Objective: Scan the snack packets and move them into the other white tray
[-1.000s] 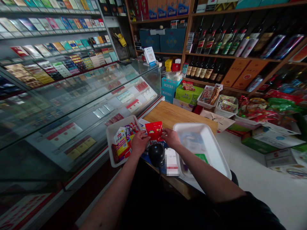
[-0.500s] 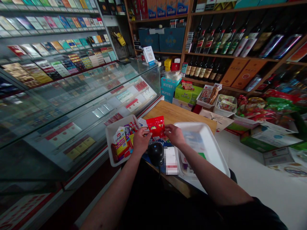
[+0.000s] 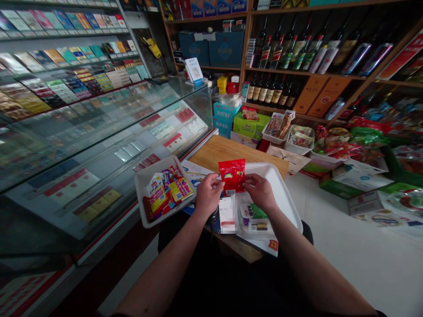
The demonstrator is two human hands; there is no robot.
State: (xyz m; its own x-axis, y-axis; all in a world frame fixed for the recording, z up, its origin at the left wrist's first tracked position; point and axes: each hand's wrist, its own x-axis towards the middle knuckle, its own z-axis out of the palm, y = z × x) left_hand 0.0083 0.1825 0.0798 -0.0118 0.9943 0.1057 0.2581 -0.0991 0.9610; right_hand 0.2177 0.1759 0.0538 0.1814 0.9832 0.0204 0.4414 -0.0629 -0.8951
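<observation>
A small red snack packet (image 3: pixel 232 174) stands upright between my hands, over the near edge of a wooden counter (image 3: pixel 218 152). My left hand (image 3: pixel 208 195) pinches its lower left edge. My right hand (image 3: pixel 260 190) pinches its lower right edge. To the left lies a white tray (image 3: pixel 140 185) with several colourful snack packets (image 3: pixel 167 191). Right of the packet lies a second white tray (image 3: pixel 284 193) with a few small items. A phone (image 3: pixel 227 214) lies below the packet. A black object under my left hand is mostly hidden.
A glass display case (image 3: pixel 99 132) of cigarette packs runs along the left. Wooden shelves (image 3: pixel 297 72) with wine bottles stand behind. Boxes and trays of packaged snacks (image 3: pixel 287 132) crowd the far side and floor at the right. A pale floor (image 3: pixel 363 255) lies to the right.
Both hands have carried the red packet to the right and a little up, from beside the left tray to the edge of the right tray. The view has also shifted.
</observation>
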